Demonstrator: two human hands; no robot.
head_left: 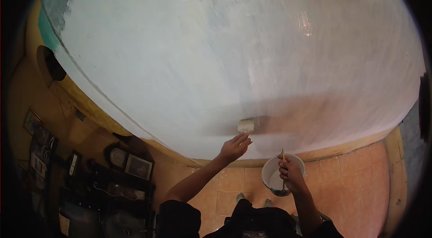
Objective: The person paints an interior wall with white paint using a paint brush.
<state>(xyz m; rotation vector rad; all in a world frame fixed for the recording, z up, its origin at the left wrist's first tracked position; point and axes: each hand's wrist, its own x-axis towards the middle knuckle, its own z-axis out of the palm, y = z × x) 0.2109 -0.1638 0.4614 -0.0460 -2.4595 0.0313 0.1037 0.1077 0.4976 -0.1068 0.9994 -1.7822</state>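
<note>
My left hand [235, 147] reaches up to the white wall [180, 58] and holds a wide paintbrush [246, 126]. The brush's pale bristles point up against the wall's lower part, and the fingers hide most of its handle. Lower right, my right hand [293, 174] is closed around a thin yellowish handle [283, 153] that runs across the top of a white bucket [270, 170]. Whitish paint shows inside the bucket. The hand covers part of its right side.
Orange floor tiles [346, 179] meet the wall's base below. On the left stand dark furniture, a round clock [118, 157] and a framed picture [138, 167]. A strip of teal wall [47, 29] lies upper left. My feet [240, 197] are just below the bucket's left side.
</note>
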